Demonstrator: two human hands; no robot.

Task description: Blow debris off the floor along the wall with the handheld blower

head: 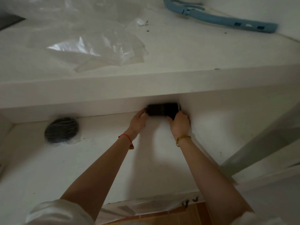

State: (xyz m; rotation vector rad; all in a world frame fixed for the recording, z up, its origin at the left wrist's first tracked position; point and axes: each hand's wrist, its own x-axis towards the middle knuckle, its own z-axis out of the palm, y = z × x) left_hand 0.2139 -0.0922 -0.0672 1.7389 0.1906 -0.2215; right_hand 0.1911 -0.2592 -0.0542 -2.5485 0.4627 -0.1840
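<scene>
Both hands grip a dark handheld blower (pixel 163 109) against the white wall: the left hand (pixel 138 121) closed on one end, the right hand (pixel 180 123) on the other. Off beyond the left hand lies a plastic-wrapped dark disc (pixel 61 130).

The handheld blower (pixel 162 109), gripped at its ends by the left hand (pixel 138 121) and right hand (pixel 179 125), looks like dark matt plastic, blurred, with a pale metallic-looking rim at its 3 o'clock end. The white surface (pixel 97 159) beneath is smooth and matt, speckled with fine dark grit. At 11 o'clock lies thin clear plastic sheet (pixel 90 44), crinkled and glossy where it catches light. At 9 o'clock a dark bundle (pixel 61 129) sits in shiny clear film. At 1 o'clock the blue tool (pixel 227 20) appears to be matt moulded plastic. At 6 o'clock, orange-brown tiles (pixel 186 213) look smooth.
</scene>
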